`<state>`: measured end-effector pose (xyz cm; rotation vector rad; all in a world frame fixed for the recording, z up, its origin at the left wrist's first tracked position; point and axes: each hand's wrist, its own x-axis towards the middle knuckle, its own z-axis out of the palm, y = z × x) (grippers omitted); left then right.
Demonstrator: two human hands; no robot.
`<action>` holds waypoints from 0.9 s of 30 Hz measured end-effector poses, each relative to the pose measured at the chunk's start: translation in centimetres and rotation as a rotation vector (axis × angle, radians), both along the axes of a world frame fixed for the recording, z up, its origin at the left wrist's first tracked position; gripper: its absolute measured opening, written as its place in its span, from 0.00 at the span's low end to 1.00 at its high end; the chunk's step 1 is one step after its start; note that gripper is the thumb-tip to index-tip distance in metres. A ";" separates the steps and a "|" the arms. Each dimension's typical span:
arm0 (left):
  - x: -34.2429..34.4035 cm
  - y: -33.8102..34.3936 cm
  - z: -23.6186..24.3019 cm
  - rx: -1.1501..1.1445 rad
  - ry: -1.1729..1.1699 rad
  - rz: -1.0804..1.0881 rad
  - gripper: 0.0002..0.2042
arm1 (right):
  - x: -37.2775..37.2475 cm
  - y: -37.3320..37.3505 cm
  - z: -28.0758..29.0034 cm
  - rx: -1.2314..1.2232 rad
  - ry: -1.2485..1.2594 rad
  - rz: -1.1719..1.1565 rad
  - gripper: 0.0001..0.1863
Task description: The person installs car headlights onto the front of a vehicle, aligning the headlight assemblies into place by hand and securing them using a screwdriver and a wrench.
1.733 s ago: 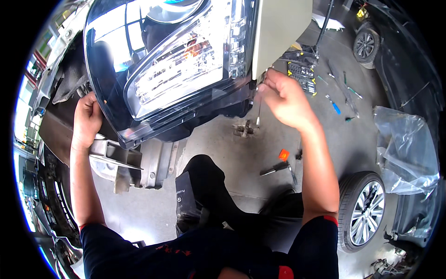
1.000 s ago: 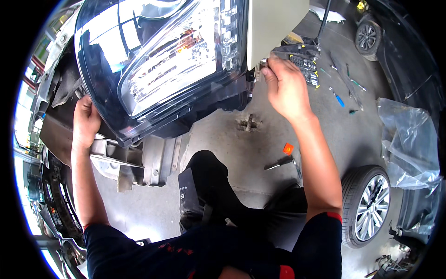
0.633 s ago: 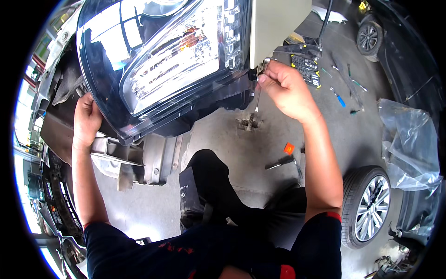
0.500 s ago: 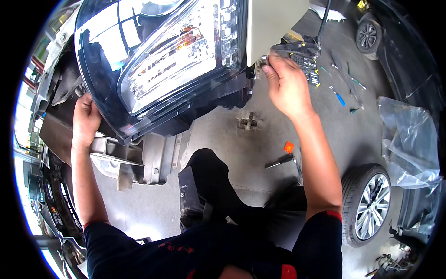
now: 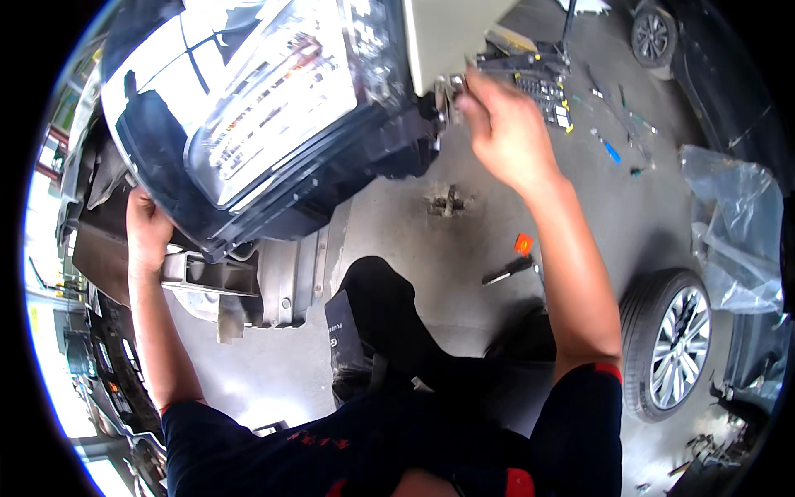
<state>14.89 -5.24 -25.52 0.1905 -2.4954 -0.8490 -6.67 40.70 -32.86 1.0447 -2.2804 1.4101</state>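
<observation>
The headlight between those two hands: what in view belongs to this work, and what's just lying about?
Apparently part of the work:
headlight, with the left hand at its edge
pale panel, with the right hand by its lower corner

Apparently just lying about, untouched:
wheel
clear plastic sheet
blue-handled tool
small orange item
tool set, though perhaps in use

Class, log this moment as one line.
Left hand: at edge of headlight | Right hand: beside corner of pale panel, grip blurred | Floor: silver-spoked wheel, blue-handled tool
</observation>
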 end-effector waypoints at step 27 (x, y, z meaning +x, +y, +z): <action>0.2 1.1 1.0 -0.132 0.001 -0.064 0.08 | 5.9 -6.7 -3.1 -1.209 -0.739 0.322 0.15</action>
